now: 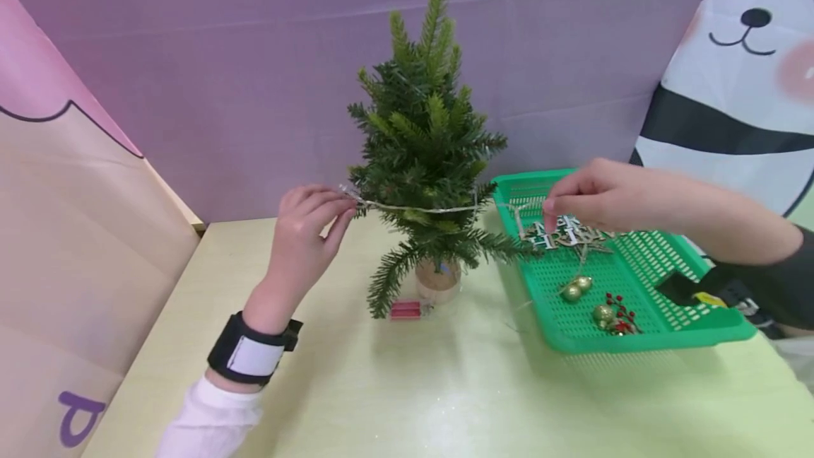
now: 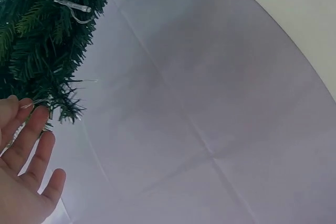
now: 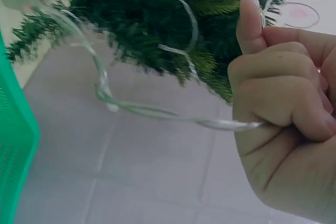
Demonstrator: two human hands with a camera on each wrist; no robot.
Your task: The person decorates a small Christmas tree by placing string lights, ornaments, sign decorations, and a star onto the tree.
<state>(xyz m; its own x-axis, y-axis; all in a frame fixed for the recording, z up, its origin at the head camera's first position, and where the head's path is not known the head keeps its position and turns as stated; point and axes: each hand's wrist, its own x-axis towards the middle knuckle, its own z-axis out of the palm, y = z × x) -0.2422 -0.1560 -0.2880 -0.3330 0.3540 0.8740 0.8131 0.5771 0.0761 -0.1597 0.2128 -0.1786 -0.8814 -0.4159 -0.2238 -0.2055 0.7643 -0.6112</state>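
Stretching across the small tree, a clear light string is pinched by left hand fingertips and gripped in the curled right hand over the green basket. If pulled too taut, the tree is likely tipped, or the string is snagged on branches.
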